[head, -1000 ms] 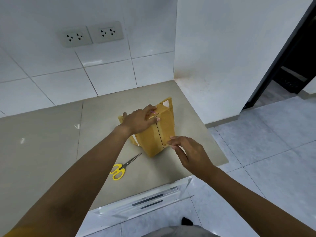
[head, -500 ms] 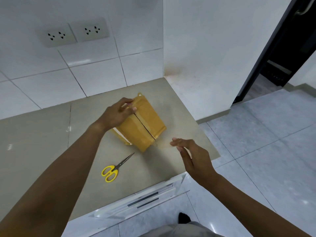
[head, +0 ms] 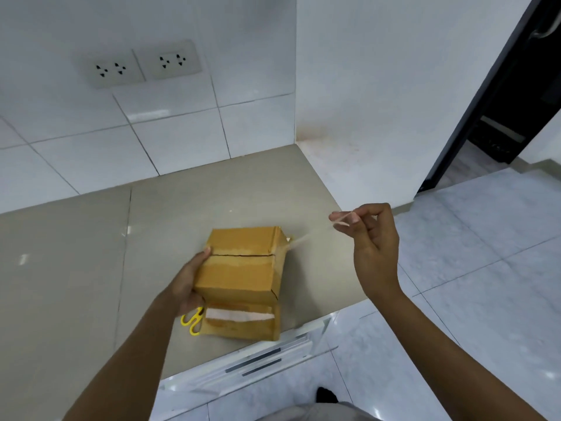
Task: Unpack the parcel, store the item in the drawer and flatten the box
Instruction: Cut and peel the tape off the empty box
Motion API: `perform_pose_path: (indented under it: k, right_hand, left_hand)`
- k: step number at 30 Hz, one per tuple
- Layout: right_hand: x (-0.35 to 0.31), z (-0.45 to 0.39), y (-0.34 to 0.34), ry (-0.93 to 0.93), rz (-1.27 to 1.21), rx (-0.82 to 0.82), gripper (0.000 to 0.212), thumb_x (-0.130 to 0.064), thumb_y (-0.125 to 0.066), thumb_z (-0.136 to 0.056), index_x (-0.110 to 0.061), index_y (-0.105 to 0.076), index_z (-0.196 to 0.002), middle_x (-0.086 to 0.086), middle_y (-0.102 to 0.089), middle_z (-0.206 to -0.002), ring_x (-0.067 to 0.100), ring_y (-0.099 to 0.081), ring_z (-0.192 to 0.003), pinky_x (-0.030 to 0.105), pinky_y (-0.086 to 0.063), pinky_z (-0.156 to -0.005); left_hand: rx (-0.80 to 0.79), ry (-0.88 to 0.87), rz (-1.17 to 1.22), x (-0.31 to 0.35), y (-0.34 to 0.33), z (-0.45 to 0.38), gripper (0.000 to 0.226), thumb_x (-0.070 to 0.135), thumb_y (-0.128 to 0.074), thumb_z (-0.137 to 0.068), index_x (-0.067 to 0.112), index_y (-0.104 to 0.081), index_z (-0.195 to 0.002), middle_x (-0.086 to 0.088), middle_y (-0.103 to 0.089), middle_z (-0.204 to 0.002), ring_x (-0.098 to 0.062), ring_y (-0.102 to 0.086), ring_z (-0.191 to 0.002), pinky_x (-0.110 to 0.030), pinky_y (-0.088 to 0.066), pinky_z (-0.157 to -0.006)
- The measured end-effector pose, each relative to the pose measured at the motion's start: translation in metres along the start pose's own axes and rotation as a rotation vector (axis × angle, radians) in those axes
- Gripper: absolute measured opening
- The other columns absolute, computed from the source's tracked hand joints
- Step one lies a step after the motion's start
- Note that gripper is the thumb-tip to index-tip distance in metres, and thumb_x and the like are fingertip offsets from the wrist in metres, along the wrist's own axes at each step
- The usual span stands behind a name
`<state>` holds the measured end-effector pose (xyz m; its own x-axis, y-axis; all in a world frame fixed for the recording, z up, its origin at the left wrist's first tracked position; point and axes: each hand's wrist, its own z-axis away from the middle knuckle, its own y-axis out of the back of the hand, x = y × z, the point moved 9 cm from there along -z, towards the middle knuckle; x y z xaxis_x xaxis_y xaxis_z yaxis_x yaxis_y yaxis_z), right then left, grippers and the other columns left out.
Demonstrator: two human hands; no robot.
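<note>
A small brown cardboard box [head: 243,278] sits on the beige countertop [head: 76,268], its top flaps closed along a visible seam. My left hand [head: 189,281] grips the box's left side. My right hand [head: 368,235] is raised to the right of the box, pinching a strip of clear tape [head: 340,220] that stretches back to the box's far right corner. A white label shows on the box's near face. The item inside is hidden. The white drawer front [head: 267,357] lies under the counter's near edge.
Yellow-handled scissors [head: 192,320] lie on the counter, partly hidden behind the box and my left hand. Two wall sockets [head: 136,66] sit on the tiled wall. A dark doorway [head: 516,101] opens at the right. The counter ends just right of the box.
The box has been turned and pulled nearer the counter's front edge. My right hand has pulled the tape strip away up and to the right, peeling it off the seam.
</note>
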<state>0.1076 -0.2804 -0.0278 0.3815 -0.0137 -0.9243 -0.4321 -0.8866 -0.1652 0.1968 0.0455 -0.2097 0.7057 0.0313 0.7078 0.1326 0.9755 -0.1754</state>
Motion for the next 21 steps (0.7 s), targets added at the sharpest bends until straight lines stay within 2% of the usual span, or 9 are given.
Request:
perform_pose_path:
  k: [3,5,10,14,17,21]
  right_hand:
    - [0.01,-0.006,0.0,-0.082,-0.037,0.033,0.006,-0.011,-0.049,-0.099,-0.008,-0.047,-0.094,0.016,-0.071,-0.086,0.031,-0.069,-0.096,0.049,-0.056,-0.085]
    - [0.008,-0.013,0.002,-0.071,-0.044,0.056,0.009,-0.012,-0.051,-0.099,-0.006,-0.047,-0.094,0.02,-0.07,-0.084,0.032,-0.07,-0.093,0.048,-0.056,-0.086]
    - [-0.005,-0.024,-0.006,0.009,-0.036,0.064,0.007,-0.008,-0.05,-0.097,-0.012,-0.048,-0.091,0.028,-0.066,-0.083,0.035,-0.069,-0.089,0.041,-0.056,-0.085]
    - [-0.025,-0.041,0.021,0.075,-0.152,0.272,0.01,-0.008,-0.046,-0.099,-0.016,-0.044,-0.092,0.019,-0.066,-0.082,0.041,-0.068,-0.085,0.051,-0.057,-0.078]
    - [-0.036,-0.057,0.043,0.09,-0.121,0.329,0.008,-0.012,-0.045,-0.098,-0.019,-0.044,-0.094,0.016,-0.066,-0.09,0.04,-0.069,-0.089,0.049,-0.059,-0.075]
    - [-0.015,-0.052,0.037,-0.001,-0.071,0.282,0.009,-0.013,-0.046,-0.098,-0.02,-0.045,-0.093,0.022,-0.064,-0.097,0.036,-0.07,-0.085,0.046,-0.06,-0.069]
  left_hand:
    - [0.052,0.022,0.1,-0.022,0.013,0.001,0.052,0.058,-0.063,-0.078,0.022,-0.062,-0.116,-0.014,-0.075,-0.097,-0.028,-0.074,-0.083,-0.039,-0.058,-0.063]
    - [0.064,0.021,0.173,-0.026,0.02,0.001,0.051,0.058,-0.062,-0.079,0.023,-0.061,-0.115,-0.014,-0.075,-0.096,-0.029,-0.073,-0.082,-0.039,-0.058,-0.061]
    - [0.095,0.006,0.243,-0.025,0.017,-0.003,0.053,0.059,-0.063,-0.078,0.023,-0.06,-0.117,-0.016,-0.071,-0.109,-0.033,-0.067,-0.099,-0.042,-0.055,-0.072]
    - [0.123,-0.006,0.397,-0.028,0.022,-0.003,0.047,0.059,-0.063,-0.077,0.022,-0.058,-0.107,-0.015,-0.074,-0.095,-0.035,-0.066,-0.093,-0.041,-0.055,-0.066]
    - [0.113,-0.012,0.409,-0.028,0.024,-0.004,0.047,0.059,-0.063,-0.077,0.023,-0.058,-0.106,-0.016,-0.075,-0.093,-0.035,-0.063,-0.096,-0.042,-0.053,-0.068]
    - [0.123,-0.011,0.377,-0.027,0.019,-0.008,0.048,0.059,-0.063,-0.078,0.024,-0.055,-0.111,-0.018,-0.064,-0.111,-0.037,-0.06,-0.102,-0.045,-0.052,-0.073]
